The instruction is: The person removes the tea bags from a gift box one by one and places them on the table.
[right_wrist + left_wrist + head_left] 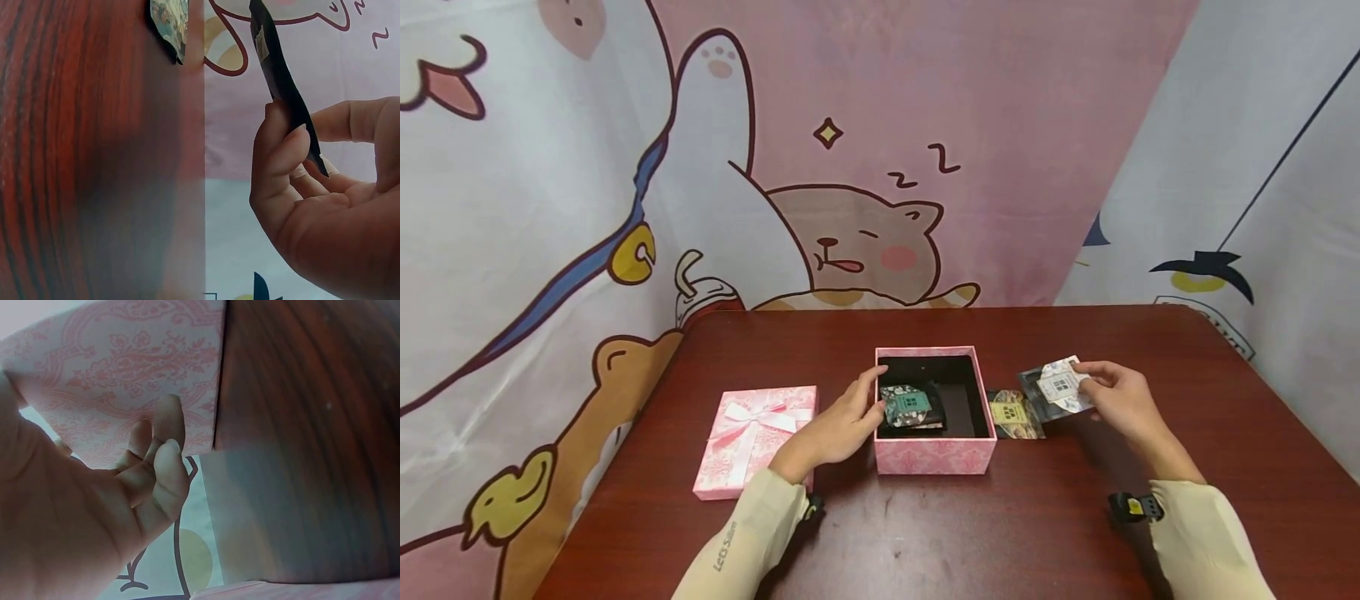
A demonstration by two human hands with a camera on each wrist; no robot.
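My right hand [1116, 400] pinches a flat dark sachet [1048, 392] with a pale patterned label, to the right of the box. Edge-on, the sachet [284, 75] appears as a thin dark strip between thumb and fingers in the right wrist view. At the left wall of a pink patterned box [934, 457] rests my left hand [846, 421], its fingertips at the rim. The left wrist view shows loosely bent fingers [169, 422] against the box's outer side. Inside the open box, a sachet with a green label [910, 403] lies on the left of the black interior.
Beside the box's right wall lies a sachet with a yellow label [1017, 414] on the reddish-brown table [1000, 525]. The pink lid [756, 433] with its white bow sits left of the box, near my left forearm. A cartoon-printed cloth [1030, 125] hangs behind the table.
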